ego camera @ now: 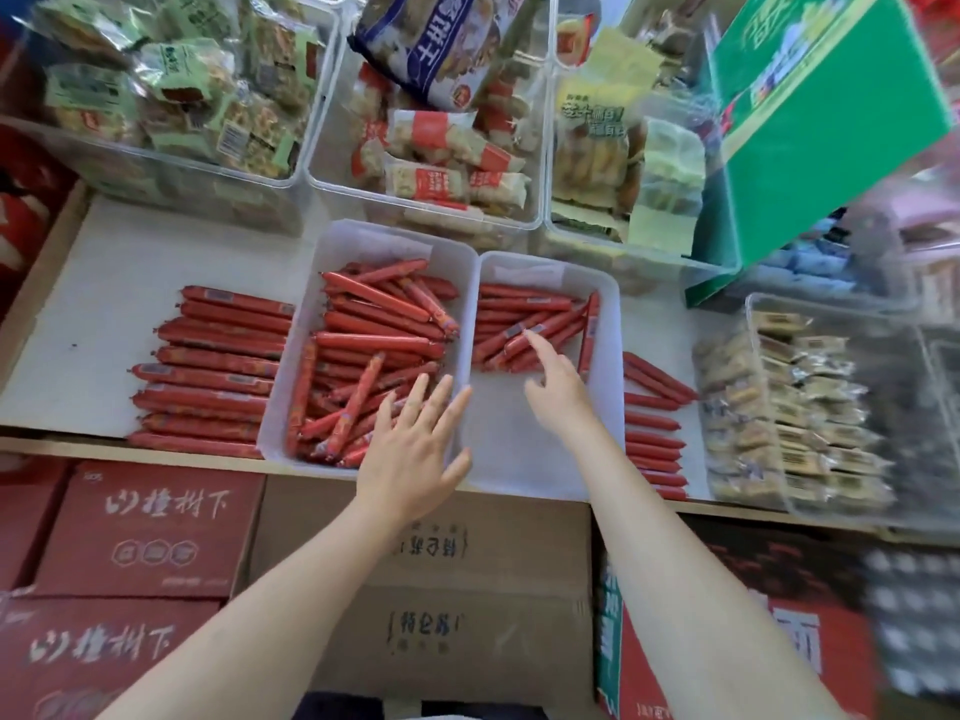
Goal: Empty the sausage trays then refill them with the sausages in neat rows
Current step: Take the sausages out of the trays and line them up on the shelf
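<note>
- Red sausages fill two white plastic trays side by side on the shelf; left tray (291, 387) heaped in a loose jumble, right tray (613, 356) only part filled, its sausages at the far end.
- Left hand (410, 449): fingers straight and spread, holding nothing, palm down over the near right corner of the left tray, fingertips above the jumbled sausages (374, 345).
- Right hand (556, 387): inside the right tray, index finger extended, tip touching a sausage in the small pile (524, 324); other fingers loosely curled, nothing gripped.
- Near half of the right tray, under and behind the right hand, shows bare floor.
- Left of the left hand, beyond the tray wall: larger sausages (208, 366) in a neat stacked row on the shelf.
- Right of the right hand, outside the tray: a thin row of sausages (652, 433) on the shelf.
- Beyond both hands: clear bins of wrapped snacks (441, 163); green carton (831, 148) to the far right.
- Below the shelf, under the forearms: red cartons (150, 532) and a brown carton (431, 595).
</note>
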The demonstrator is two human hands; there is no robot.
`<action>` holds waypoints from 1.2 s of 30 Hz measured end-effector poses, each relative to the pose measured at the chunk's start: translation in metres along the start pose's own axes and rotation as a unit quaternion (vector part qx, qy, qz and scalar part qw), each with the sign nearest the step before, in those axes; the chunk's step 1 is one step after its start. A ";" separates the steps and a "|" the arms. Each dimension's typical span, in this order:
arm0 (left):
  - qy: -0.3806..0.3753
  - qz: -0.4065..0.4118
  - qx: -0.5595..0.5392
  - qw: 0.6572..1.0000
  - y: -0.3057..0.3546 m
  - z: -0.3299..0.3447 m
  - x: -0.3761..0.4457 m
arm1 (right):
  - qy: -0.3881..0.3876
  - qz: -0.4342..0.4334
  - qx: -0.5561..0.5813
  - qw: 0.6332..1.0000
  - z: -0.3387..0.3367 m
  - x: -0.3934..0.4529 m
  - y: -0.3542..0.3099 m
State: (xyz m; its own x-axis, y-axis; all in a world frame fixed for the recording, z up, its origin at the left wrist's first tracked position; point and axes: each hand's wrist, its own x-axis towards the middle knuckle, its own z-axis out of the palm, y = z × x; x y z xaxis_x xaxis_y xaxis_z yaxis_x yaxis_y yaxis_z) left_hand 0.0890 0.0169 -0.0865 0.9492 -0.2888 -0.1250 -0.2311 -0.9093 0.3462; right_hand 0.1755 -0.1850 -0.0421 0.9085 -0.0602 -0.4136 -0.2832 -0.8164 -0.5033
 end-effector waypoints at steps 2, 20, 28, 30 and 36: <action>0.003 -0.010 0.004 1.000 0.003 -0.001 0.001 | -0.035 -0.007 -0.038 0.999 0.009 0.016 -0.004; 0.087 -0.012 -0.135 0.987 0.007 -0.034 -0.002 | 0.155 0.080 0.446 0.878 -0.045 -0.093 -0.016; 0.114 0.029 -0.133 0.984 -0.001 -0.103 -0.001 | -0.047 0.006 0.418 0.907 0.004 -0.081 -0.079; 0.058 -0.053 -0.169 0.982 -0.033 -0.104 -0.010 | 0.013 -0.006 0.304 0.953 0.022 -0.069 -0.086; 0.225 -0.110 0.011 0.968 -0.144 -0.115 -0.014 | 0.095 0.025 0.049 0.994 0.088 -0.044 -0.081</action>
State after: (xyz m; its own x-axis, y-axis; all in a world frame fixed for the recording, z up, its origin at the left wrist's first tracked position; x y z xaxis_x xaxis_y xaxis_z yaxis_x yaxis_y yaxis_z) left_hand 0.1332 0.1861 -0.0279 0.9716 0.0687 0.2264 -0.0118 -0.9416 0.3364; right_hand 0.1309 -0.0661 -0.0500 0.9312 -0.2149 -0.2944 -0.3504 -0.7504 -0.5604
